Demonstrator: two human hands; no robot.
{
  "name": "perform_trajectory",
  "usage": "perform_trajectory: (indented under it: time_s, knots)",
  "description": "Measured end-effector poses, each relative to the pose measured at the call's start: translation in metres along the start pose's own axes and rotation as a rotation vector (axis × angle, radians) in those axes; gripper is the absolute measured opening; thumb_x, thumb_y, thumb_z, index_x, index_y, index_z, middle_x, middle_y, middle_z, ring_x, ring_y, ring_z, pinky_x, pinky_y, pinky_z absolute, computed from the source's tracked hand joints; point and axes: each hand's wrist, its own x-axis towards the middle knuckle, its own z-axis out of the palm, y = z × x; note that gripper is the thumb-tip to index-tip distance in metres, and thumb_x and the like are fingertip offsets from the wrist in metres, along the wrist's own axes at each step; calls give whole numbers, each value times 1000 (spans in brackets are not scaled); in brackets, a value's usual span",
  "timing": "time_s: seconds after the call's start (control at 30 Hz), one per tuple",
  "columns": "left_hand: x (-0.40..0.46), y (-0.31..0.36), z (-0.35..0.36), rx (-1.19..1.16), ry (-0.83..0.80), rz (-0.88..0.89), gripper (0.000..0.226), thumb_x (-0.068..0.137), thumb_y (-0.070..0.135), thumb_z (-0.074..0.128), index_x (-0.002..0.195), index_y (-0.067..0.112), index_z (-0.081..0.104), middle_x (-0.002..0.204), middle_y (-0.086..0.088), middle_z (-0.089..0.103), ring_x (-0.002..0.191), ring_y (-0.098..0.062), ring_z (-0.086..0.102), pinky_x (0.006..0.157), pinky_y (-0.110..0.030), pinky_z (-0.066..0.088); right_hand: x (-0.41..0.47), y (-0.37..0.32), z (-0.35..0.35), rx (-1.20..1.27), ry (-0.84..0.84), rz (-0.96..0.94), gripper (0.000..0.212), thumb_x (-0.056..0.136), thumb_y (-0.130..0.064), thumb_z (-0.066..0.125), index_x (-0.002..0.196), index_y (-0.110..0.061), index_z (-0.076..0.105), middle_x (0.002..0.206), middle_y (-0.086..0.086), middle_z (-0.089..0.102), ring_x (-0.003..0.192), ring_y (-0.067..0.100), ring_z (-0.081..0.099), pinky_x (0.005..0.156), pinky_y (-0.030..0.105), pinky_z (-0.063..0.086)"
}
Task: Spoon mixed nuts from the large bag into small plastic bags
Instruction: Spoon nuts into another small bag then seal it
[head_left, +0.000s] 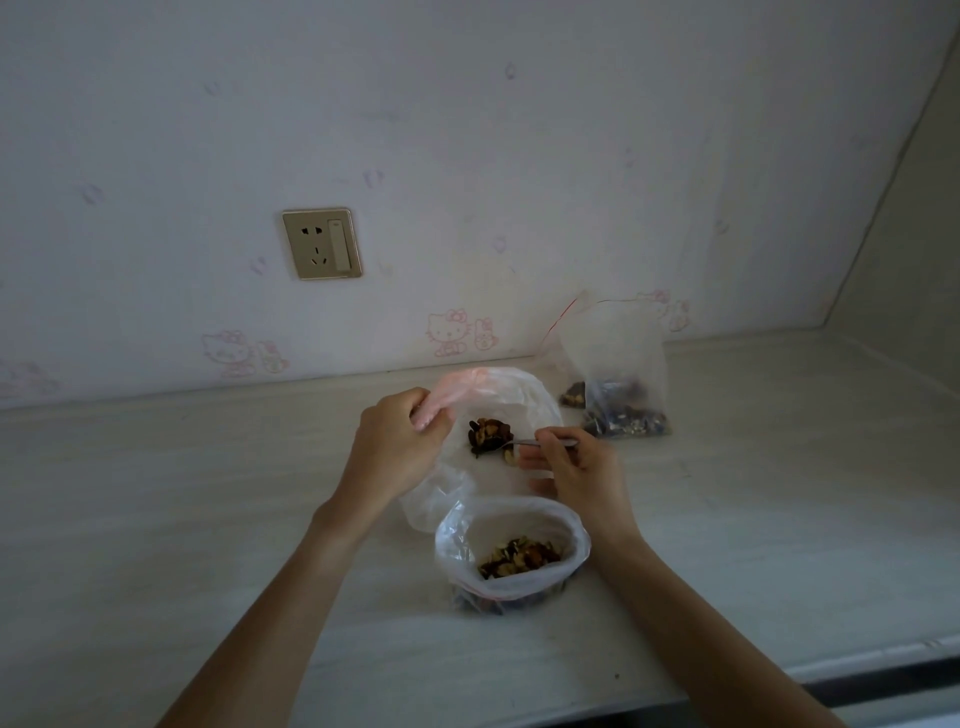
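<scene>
Nearest the camera, low in the centre of the frame, one plastic bag (511, 551) with a rolled-down rim stands open on the pale desk (182, 519), a layer of mixed nuts (521, 556) showing inside. Two bare forearms come up from the bottom edge, both cut off by it at the elbow.

Just beyond, in mid-frame, a second bag (498, 415) lies open, thin and translucent with a pinkish tint at its top. The left hand (397, 439) has its fingers curled round the bag's upper left edge and holds the mouth up. The right hand (569, 467) pinches the handle of a single metal spoon (535, 443) between thumb and fingers; the bowl, heaped with a dark clump of nuts, sits inside that bag's mouth. One pale nut lies just below the spoon.

Farther back, to the right of centre, two small clear bags are counted: one with a red zip strip (618, 358) stands open with nuts in its base, and another (574, 395) peeks out on its left, mostly hidden.

On the wall (519, 156) at upper left of centre there is one gold-framed socket with a switch (322, 243). Faint pink cartoon-cat prints dot the wallpaper; no writing can be read anywhere.
</scene>
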Motion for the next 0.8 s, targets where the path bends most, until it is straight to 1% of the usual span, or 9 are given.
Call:
perform_trajectory:
  time_s: [0.17, 0.27, 0.43, 0.53, 0.6, 0.63, 0.7, 0.73, 0.8]
  knots:
    - [-2, -2, -1, -27, 14, 43, 22, 97, 28, 68, 77, 18, 66, 64, -2, 64, 54, -10, 52, 50, -22, 38, -2, -2, -3, 63, 14, 13, 18, 106, -24, 55, 106, -13, 70, 91, 4, 80, 87, 17, 78, 74, 37, 65]
    - [-4, -1, 0, -60, 27, 79, 21, 96, 24, 68, 75, 25, 66, 62, 4, 62, 55, -7, 51, 51, -19, 37, -5, -5, -5, 136, 12, 51, 21, 107, -26, 53, 108, -12, 69, 94, 7, 80, 90, 21, 78, 74, 41, 65]
    - [0, -4, 1, -60, 15, 103, 17, 95, 23, 68, 78, 25, 67, 65, 2, 63, 56, -8, 52, 53, -20, 36, -7, -12, -7, 227, 11, 113, 23, 108, -22, 50, 109, -7, 68, 95, 11, 80, 91, 25, 78, 77, 48, 64]
    - [1, -8, 2, -41, 13, 109, 13, 97, 27, 67, 84, 28, 68, 68, 3, 66, 63, -17, 60, 56, -26, 41, -9, -16, -10, 258, 10, 136, 24, 109, -22, 49, 110, -6, 67, 95, 12, 80, 91, 26, 78, 76, 48, 64]
    - [1, -9, 1, -38, 21, 100, 5, 97, 33, 68, 94, 30, 71, 74, 10, 69, 67, -11, 64, 60, -28, 48, -10, -18, -15, 250, 2, 134, 25, 109, -23, 48, 109, -7, 68, 94, 12, 80, 91, 26, 78, 72, 45, 64]
    - [0, -9, 1, -36, 24, 97, 7, 96, 36, 69, 100, 31, 71, 80, 15, 71, 72, -4, 66, 62, -24, 49, -11, -19, -18, 243, -2, 132, 25, 109, -23, 48, 109, -7, 68, 93, 11, 80, 91, 26, 78, 70, 42, 64]
    - [-3, -8, 0, -37, 25, 96, 24, 93, 44, 73, 113, 33, 67, 95, 25, 68, 85, 11, 63, 69, -14, 46, -14, -23, -25, 237, -15, 124, 25, 109, -23, 48, 109, -7, 67, 92, 11, 80, 90, 26, 78, 66, 38, 63]
    - [-4, -6, -2, -42, 31, 100, 32, 90, 46, 75, 118, 33, 65, 101, 27, 65, 91, 14, 61, 73, -11, 43, -16, -25, -29, 241, -21, 120, 25, 109, -22, 47, 109, -6, 67, 91, 12, 80, 90, 27, 78, 65, 37, 63]
    - [-8, -3, -5, -60, 53, 113, 42, 87, 47, 78, 123, 31, 63, 112, 24, 64, 100, 10, 59, 79, -10, 42, -19, -33, -38, 266, -29, 106, 26, 109, -22, 47, 109, -5, 67, 91, 13, 79, 90, 28, 78, 63, 34, 63]
